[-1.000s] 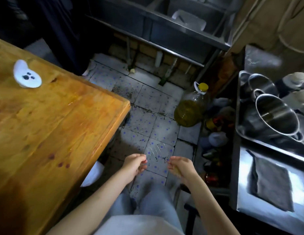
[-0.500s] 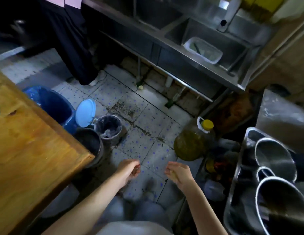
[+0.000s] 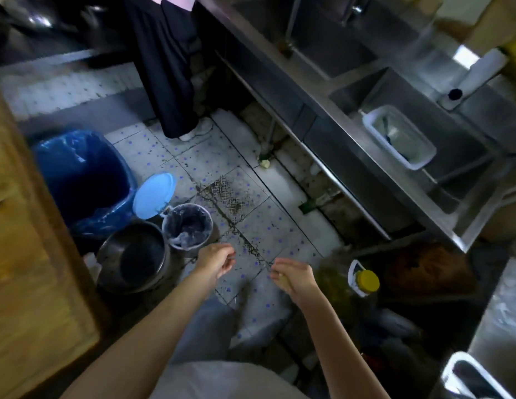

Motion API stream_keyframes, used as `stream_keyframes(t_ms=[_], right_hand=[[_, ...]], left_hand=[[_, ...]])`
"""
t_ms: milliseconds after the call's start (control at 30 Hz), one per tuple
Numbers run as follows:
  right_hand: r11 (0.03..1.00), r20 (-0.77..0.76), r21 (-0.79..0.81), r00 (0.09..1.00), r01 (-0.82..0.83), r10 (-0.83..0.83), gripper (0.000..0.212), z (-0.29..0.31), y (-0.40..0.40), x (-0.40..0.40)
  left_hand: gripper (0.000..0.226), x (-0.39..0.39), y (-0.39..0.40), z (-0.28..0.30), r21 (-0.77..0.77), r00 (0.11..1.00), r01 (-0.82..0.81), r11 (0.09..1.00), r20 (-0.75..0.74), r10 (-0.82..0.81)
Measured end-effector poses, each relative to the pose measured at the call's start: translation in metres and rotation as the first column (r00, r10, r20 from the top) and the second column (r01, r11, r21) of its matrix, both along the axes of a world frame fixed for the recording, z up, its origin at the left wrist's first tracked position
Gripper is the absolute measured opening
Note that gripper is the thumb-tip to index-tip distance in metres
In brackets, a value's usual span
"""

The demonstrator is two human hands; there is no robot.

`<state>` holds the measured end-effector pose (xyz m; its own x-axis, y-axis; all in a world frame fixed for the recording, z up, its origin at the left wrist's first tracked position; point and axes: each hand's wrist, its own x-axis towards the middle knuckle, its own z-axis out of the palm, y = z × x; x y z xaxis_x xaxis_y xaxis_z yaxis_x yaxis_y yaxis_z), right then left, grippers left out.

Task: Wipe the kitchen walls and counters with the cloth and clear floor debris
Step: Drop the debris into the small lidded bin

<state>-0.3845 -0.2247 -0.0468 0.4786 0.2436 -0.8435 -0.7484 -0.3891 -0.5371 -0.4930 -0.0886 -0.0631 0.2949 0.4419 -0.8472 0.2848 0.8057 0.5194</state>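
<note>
My left hand [image 3: 217, 260] hovers over the tiled floor [image 3: 279, 226] with its fingers curled in, and I see nothing in it. My right hand [image 3: 294, 276] is a short way to its right; its curled fingers hold a small yellowish scrap [image 3: 283, 279]. Dark grime [image 3: 236, 214] runs along the tile seams ahead of both hands. A pale lump [image 3: 264, 163] and a green piece [image 3: 307, 207] lie under the steel sink counter [image 3: 323, 116]. The cloth is out of view.
A small lined bin [image 3: 187, 226] with its blue lid [image 3: 154, 195] up, a steel pot [image 3: 135, 254] and a blue-bagged bin [image 3: 84, 180] stand left of my hands. The wooden table [image 3: 26, 283] is at far left, an oil bottle [image 3: 346, 283] to the right. Another person [image 3: 164, 67] stands ahead.
My view has swung left and up: the table slid to the left edge, the bins came into sight, and the pots and grey cloth on the right counter left the frame. Both hands stay curled.
</note>
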Motion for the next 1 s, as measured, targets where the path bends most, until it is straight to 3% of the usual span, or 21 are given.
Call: stream_keyframes(t_ms=[233, 367, 500, 600, 833, 1000], right_hand=[[0.971, 0.104, -0.050, 0.966, -0.234, 0.238, 0.015, -0.005, 0.086, 0.051], [0.917, 0.063, -0.103, 0.917, -0.385, 0.393, 0.017, -0.012, 0.136, 0.066], [0.853, 0.014, -0.115, 0.858, -0.509, 0.514, 0.019, -0.031, 0.188, 0.079], [0.799, -0.022, -0.109, 0.805, -0.591, 0.593, 0.015, -0.044, 0.220, 0.090], [0.594, -0.077, -0.041, 0.595, -0.804, 0.800, 0.015, -0.062, 0.291, 0.118], [0.458, -0.112, -0.094, 0.466, -0.884, 0.878, 0.018, -0.095, 0.326, 0.136]], left_hand=[[0.015, 0.035, 0.067, -0.015, -0.079, 0.982, -0.185, 0.980, 0.011, 0.187], [0.012, 0.040, 0.096, -0.025, -0.072, 0.960, -0.280, 0.957, -0.045, 0.277], [0.025, 0.038, 0.115, -0.045, -0.066, 0.935, -0.352, 0.934, -0.060, 0.349], [0.021, 0.041, 0.124, -0.063, 0.003, 0.922, -0.372, 0.928, -0.114, 0.370], [0.018, 0.071, 0.129, -0.094, 0.009, 0.737, -0.652, 0.758, -0.226, 0.637], [0.023, 0.089, 0.144, -0.118, 0.032, 0.615, -0.771, 0.636, -0.222, 0.757]])
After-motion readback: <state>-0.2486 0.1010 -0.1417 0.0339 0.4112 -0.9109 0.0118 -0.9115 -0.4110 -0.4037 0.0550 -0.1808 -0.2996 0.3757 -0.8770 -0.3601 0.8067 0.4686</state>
